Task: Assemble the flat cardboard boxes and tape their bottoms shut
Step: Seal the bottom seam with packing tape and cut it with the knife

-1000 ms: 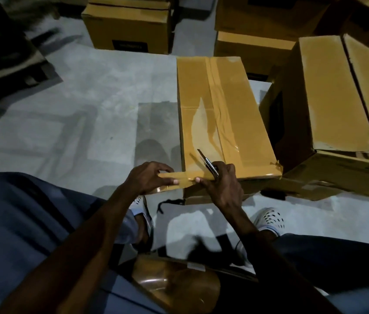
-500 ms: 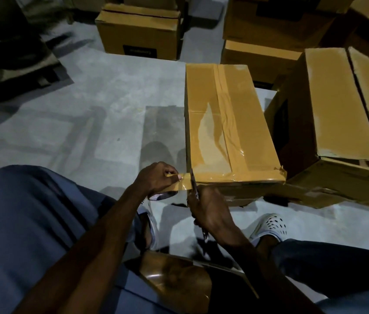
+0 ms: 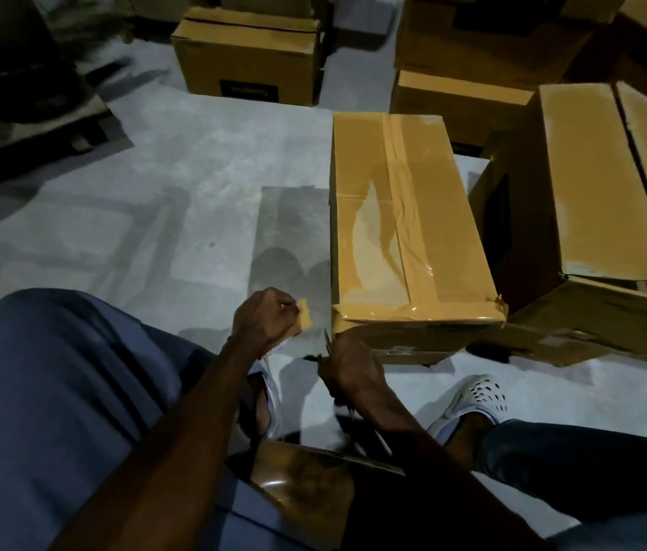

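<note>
L. hand point(image 3: 264, 320) pinched cut brown tape end point(image 3: 306, 319); r. hand point(image 3: 353, 367) gripped small metal scissors point(image 3: 328, 340) beside taped brown cardboard box point(image 3: 405, 232).

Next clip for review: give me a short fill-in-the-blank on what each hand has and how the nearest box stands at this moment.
1. The left hand pinches a loose end of brown ____.
2. The right hand grips a ____ with a thin metal blade.
3. The center seam of the nearest box is covered by a strip of ____.
4. The box to its right has a seam that is ____ taped.

Missing words: tape; cutter; tape; not
</note>
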`<action>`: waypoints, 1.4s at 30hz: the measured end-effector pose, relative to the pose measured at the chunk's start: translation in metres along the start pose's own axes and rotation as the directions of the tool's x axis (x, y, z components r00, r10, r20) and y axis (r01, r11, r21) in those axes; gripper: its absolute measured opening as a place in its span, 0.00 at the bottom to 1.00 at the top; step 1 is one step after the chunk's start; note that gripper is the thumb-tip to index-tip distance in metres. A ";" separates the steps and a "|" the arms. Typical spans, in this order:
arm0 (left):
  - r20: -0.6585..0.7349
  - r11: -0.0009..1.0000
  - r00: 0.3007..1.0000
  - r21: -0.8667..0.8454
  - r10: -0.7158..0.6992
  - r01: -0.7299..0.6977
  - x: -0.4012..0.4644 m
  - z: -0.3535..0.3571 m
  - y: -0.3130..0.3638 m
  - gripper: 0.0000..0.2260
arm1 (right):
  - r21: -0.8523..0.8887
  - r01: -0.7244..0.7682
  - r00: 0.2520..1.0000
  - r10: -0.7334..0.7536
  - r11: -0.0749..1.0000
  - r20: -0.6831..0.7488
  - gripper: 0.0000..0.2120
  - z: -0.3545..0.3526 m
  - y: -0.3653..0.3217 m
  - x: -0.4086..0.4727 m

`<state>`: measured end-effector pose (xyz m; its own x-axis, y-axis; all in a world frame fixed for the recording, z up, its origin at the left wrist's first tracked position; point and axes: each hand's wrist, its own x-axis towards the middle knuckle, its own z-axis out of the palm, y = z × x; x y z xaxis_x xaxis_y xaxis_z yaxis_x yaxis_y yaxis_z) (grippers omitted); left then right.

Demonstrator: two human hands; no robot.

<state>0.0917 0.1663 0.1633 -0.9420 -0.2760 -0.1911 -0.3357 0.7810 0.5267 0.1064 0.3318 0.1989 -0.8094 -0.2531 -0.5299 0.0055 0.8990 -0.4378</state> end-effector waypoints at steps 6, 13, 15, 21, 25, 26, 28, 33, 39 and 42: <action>-0.002 0.992 0.995 -0.079 -0.102 0.102 0.005 -0.004 -0.008 0.11 | 0.000 0.099 0.973 -0.097 0.995 -0.207 0.12 -0.009 0.027 -0.006; 0.027 0.976 0.992 -0.180 -0.120 0.123 0.005 0.003 -0.006 0.10 | -0.085 0.086 0.860 -0.117 0.993 -0.497 0.18 -0.013 0.025 0.043; 0.039 0.975 0.992 -0.183 -0.120 0.125 0.003 0.004 -0.007 0.10 | -0.134 0.048 0.835 -0.114 0.990 -0.538 0.18 -0.005 0.021 0.050; 0.065 0.978 0.992 -0.170 -0.109 0.119 -0.001 0.005 -0.009 0.10 | -0.233 0.109 0.865 -0.208 0.966 -0.457 0.29 -0.005 0.033 0.054; 0.070 0.977 0.991 -0.174 -0.112 0.123 -0.003 0.005 -0.006 0.10 | -0.197 0.242 0.891 -0.298 0.950 -0.342 0.26 -0.024 0.048 0.053; 0.078 0.976 0.991 -0.183 -0.109 0.121 -0.004 0.005 -0.004 0.10 | -0.221 0.255 0.884 -0.320 0.941 -0.342 0.24 -0.026 0.048 0.053; 0.093 0.969 0.989 -0.206 -0.118 0.135 -0.004 0.007 -0.004 0.10 | -0.277 0.252 0.867 -0.343 0.927 -0.361 0.22 -0.026 0.043 0.051; 0.123 0.867 0.970 -0.435 -0.209 0.242 0.000 0.007 -0.007 0.11 | -0.313 0.256 0.885 -0.352 0.915 -0.304 0.22 -0.032 0.036 0.051; 0.173 0.668 0.959 -0.689 -0.225 0.281 0.014 -0.002 0.028 0.26 | 0.024 0.174 0.942 -0.159 0.985 -0.295 0.25 -0.104 0.064 0.058; 0.153 0.607 0.964 -0.752 -0.218 0.257 0.027 -0.007 0.042 0.28 | -0.013 0.069 0.916 -0.069 0.998 -0.395 0.18 -0.141 0.094 0.067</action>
<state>0.0520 0.1876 0.1856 -0.8344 -0.3502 -0.4257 -0.4484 -0.0180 0.8937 -0.0302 0.4500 0.2242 -0.9739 -0.1525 -0.1682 -0.0583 0.8840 -0.4638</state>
